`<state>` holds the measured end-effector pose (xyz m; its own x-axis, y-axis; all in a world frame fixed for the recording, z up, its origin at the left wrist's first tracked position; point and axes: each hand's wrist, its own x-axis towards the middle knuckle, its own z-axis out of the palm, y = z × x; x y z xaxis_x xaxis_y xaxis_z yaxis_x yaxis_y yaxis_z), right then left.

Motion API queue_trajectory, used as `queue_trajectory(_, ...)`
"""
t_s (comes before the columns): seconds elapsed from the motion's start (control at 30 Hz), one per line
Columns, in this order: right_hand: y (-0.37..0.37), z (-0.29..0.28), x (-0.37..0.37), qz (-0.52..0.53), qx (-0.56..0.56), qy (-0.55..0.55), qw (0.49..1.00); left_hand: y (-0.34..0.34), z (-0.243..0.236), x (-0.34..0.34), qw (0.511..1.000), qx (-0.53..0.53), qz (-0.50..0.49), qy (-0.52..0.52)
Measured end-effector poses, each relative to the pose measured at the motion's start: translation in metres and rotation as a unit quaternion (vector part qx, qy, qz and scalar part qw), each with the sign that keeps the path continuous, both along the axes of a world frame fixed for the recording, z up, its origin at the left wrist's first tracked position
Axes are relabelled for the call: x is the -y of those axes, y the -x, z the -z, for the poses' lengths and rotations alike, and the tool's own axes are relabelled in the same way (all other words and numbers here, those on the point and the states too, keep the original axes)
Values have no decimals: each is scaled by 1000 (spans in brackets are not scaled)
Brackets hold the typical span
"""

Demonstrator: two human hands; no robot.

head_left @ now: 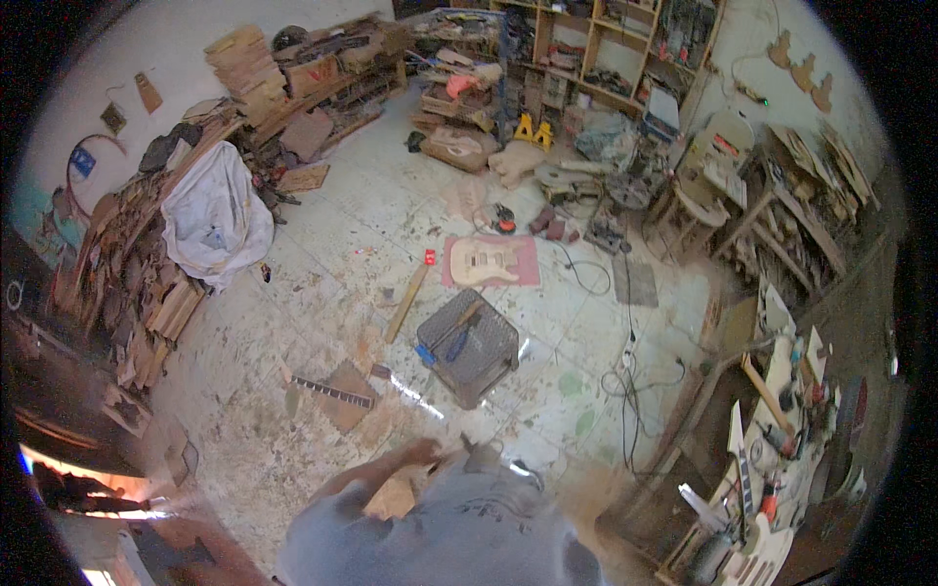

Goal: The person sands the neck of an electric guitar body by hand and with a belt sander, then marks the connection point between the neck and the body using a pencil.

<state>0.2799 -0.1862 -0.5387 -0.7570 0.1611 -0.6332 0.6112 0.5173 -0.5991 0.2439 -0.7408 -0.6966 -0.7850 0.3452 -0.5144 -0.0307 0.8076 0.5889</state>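
My left hand (422, 453) shows as a motion-blurred shape at the lower middle, its forearm running down-left over my grey clothing (469, 532). A tan wooden piece (394, 498) lies just under that forearm; the blur hides whether the fingers grip it. A small dark object (479, 453) sits right beside the hand. My right hand does not appear. On the floor ahead stands a grey mesh crate (469, 344) with a blue-handled tool on top.
An unfinished guitar body (481, 261) lies on a pink mat. A fretboard strip (332, 391) and a wood slat (405, 303) lie on the dusty floor. Wood piles and a white sack (215, 215) line the left; a cluttered workbench (782, 439) and cables (625, 386) are on the right.
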Motion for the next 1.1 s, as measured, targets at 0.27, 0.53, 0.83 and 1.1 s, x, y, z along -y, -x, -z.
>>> queue_trajectory(0.27, 78, -64, 32, -102, -16, -21, 994, -55, -201, -33, 985, 109, 120, -59)
queue_trajectory(0.53, 100, -97, 34, -166, -40, -22, 985, -65, -266, -79, 970, 20, 228, 76)
queue_trajectory(0.83, 80, -129, 3, -242, -79, -34, 967, -48, -311, -105, 982, -52, 159, -88)
queue_trajectory(1.1, 68, -154, -12, -272, -80, -48, 958, -69, -287, -114, 969, -116, 146, -165)
